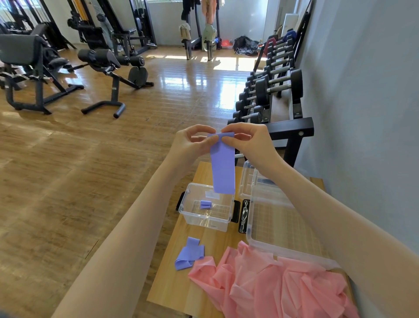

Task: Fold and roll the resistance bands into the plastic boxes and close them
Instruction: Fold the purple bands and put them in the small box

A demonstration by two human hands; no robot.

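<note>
Both raised hands, left and right, pinch purple band top; it hangs.

Glossy wood floor, dumbbell rack, grey wall, sunlit windows

A wooden table stands on a glossy plank floor. To the right, a dumbbell rack lines the grey wall, loaded with black dumbbells. Weight benches and other machines fill the left side (sunlight glares near the far window).
</note>
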